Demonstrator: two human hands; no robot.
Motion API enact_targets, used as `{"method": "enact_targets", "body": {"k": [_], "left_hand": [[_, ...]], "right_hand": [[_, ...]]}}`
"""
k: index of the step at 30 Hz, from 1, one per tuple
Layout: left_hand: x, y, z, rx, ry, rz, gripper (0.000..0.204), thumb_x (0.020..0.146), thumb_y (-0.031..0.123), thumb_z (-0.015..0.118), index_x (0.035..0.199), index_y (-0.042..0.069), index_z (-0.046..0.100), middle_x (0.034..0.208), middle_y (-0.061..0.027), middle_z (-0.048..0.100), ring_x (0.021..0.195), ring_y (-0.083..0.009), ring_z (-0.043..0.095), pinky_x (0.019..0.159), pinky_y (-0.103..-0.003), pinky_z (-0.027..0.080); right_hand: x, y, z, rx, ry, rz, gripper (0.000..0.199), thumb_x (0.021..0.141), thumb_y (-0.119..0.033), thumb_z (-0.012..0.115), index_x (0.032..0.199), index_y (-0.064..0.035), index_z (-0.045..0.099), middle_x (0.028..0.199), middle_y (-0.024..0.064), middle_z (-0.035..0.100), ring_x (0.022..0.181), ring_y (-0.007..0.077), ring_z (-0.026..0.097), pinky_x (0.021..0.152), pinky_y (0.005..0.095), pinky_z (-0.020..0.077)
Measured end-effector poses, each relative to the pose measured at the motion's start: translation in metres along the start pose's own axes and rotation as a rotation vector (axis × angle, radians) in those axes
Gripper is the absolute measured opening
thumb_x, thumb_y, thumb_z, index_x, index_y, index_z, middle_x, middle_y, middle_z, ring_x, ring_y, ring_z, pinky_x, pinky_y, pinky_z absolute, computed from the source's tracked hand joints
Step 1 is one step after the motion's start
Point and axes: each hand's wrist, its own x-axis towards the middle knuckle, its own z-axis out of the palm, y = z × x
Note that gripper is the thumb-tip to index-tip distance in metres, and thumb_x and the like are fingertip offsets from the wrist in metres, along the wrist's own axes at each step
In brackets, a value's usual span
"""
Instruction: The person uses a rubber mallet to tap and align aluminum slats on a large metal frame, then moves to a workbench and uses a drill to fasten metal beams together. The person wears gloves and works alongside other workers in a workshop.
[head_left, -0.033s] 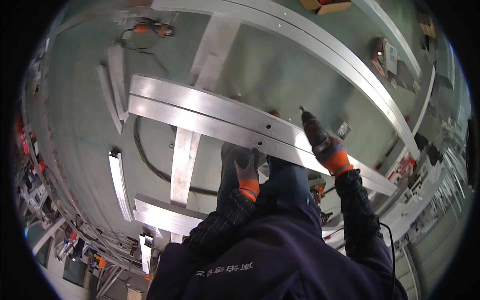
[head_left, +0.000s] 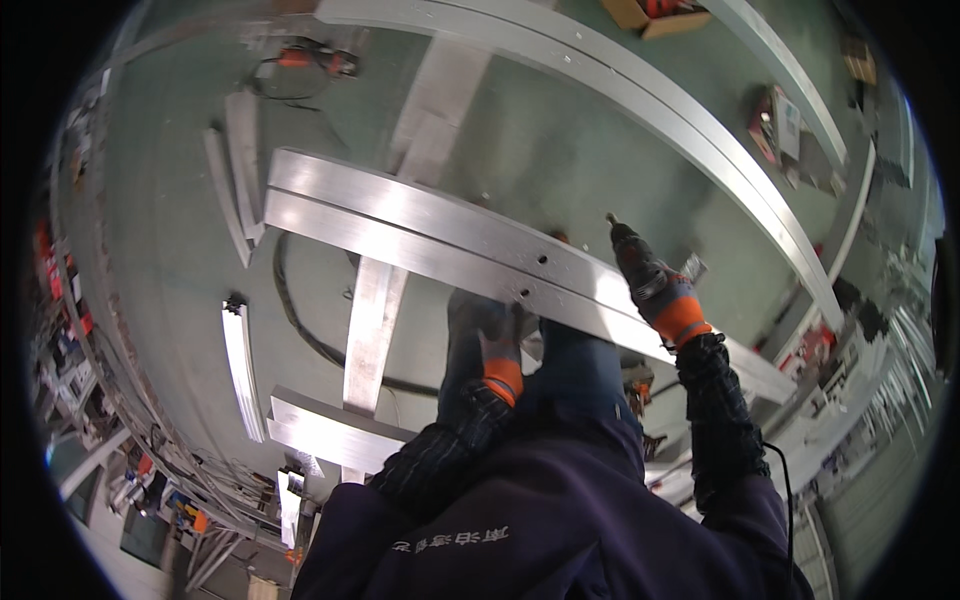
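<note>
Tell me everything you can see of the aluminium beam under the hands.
The beam is a long, bright, brushed-metal profile, two parallel strips with a groove between. It runs diagonally from upper left to lower right, resting across a flat crossbar. Small drilled holes show near its middle. The gloved left hand presses its near edge; the right hand holds a drill over it.

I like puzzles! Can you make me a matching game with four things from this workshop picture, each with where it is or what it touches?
1 left hand
2 right hand
3 cardboard box
4 black cable

a grips a power drill
b lies curved on the green floor
c rests under the long metal beam's edge
d far off at the top

Pairs: 1-c, 2-a, 3-d, 4-b
</note>
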Motion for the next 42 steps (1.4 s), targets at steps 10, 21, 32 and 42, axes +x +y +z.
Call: {"method": "enact_targets", "body": {"k": [10, 21, 32, 42], "left_hand": [[0.017, -0.102, 0.057, -0.002, -0.145, -0.529, 0.065, 0.104, 0.051, 0.053, 0.162, 0.032, 0.029, 0.163, -0.0009, 0.041, 0.143, -0.0240, 0.046, 0.114, -0.049, 0.038], [0.059, -0.180, 0.071, -0.349, -0.207, -0.226, 0.053, 0.098, 0.039, 0.071, 0.146, 0.025, 0.055, 0.140, 0.0039, 0.062, 0.128, -0.0198, 0.059, 0.101, -0.058, 0.052], [0.011, -0.126, 0.094, -0.515, -0.147, -0.329, 0.054, 0.093, 0.030, 0.078, 0.139, 0.009, 0.060, 0.130, -0.0045, 0.068, 0.119, -0.0182, 0.064, 0.103, -0.039, 0.051], [0.026, -0.280, 0.102, -0.533, -0.222, 0.044, 0.065, 0.102, 0.019, 0.061, 0.160, 0.017, 0.032, 0.164, -0.0101, 0.031, 0.150, -0.0273, 0.031, 0.122, -0.044, 0.036]], "right_hand": [[0.063, 0.072, 0.016, -0.143, -0.491, 0.240, 0.048, 0.081, -0.042, 0.077, 0.109, -0.0030, 0.074, 0.098, 0.0219, 0.075, 0.097, 0.0387, 0.071, 0.087, 0.0447, 0.0554], [0.095, 0.098, 0.036, -0.061, -0.757, 0.267, 0.050, 0.084, -0.046, 0.080, 0.117, -0.0084, 0.074, 0.086, 0.0095, 0.073, 0.078, 0.0228, 0.070, 0.075, 0.0389, 0.0550], [0.113, 0.116, 0.008, 0.122, -1.104, 0.184, 0.044, 0.095, -0.028, 0.068, 0.128, 0.0008, 0.064, 0.115, 0.0139, 0.074, 0.105, 0.0241, 0.071, 0.094, 0.0405, 0.0552], [0.093, 0.149, 0.003, -0.172, -0.998, 0.443, 0.042, 0.090, -0.028, 0.076, 0.123, -0.0046, 0.066, 0.105, 0.0139, 0.074, 0.091, 0.0264, 0.073, 0.070, 0.0456, 0.0580]]}}
